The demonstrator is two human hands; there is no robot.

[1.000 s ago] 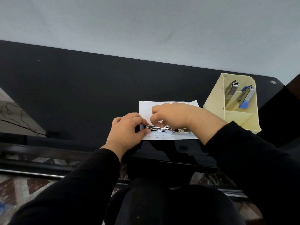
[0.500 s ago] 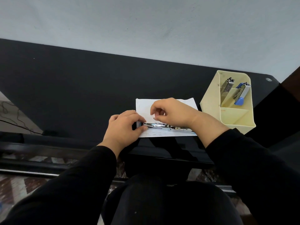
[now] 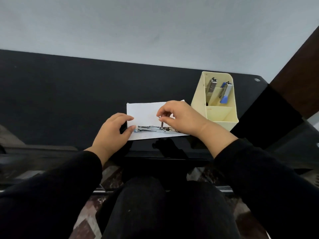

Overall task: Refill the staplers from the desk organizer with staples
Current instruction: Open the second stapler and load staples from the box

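Right hand (image 3: 183,118) has lifted off the stapler (image 3: 148,128) since half a second ago. It was lying low along the chrome then; now it sits above it, thumb and forefinger pinched on the top of a thin metal rod (image 3: 162,125) standing upright out of the stapler's middle, other fingers curled in. Can't tell if the rod is a pusher or something else. Left hand (image 3: 112,133) hasn't shifted much: half open in a loose C, thumb tip against the stapler's left end, fingers arched over the paper edge just above it, not clamped on anything that I can see. Stapler lies flat and folded open, lengthwise left to right, on a white sheet of paper (image 3: 143,112) near the front edge of the black desk (image 3: 69,100). Cream desk organizer (image 3: 222,114) stands just right of the paper, behind my right wrist. Its back compartments hold a silver stapler (image 3: 212,86) on the left and a blue stapler (image 3: 225,94) on the right, both leaning nose-down. Black sleeves on both arms.
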